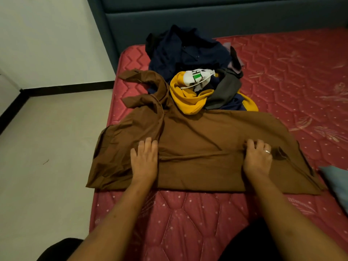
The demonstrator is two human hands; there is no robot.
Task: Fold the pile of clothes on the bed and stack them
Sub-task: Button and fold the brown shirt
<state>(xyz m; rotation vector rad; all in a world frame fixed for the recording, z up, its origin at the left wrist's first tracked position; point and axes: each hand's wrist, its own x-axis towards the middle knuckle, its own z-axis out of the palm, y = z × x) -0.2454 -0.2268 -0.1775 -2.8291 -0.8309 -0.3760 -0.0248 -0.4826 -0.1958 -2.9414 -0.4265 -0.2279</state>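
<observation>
A brown shirt (199, 132) lies spread across the red quilted mattress (188, 219), its sleeves bunched toward the far left. My left hand (145, 161) lies flat on its left part with straight fingers. Over on the shirt's right part, my right hand (258, 157), with a ring, presses down, its fingertips bent into a fold of the cloth. Behind the shirt sits the unfolded pile: a navy garment (188, 51), a yellow and white one (190, 91) and a grey one (224, 89).
The dark blue headboard (207, 14) stands behind the pile. Pale floor (52, 147) runs along the bed's left edge. A light blue cloth (337, 183) lies at the right edge of the mattress.
</observation>
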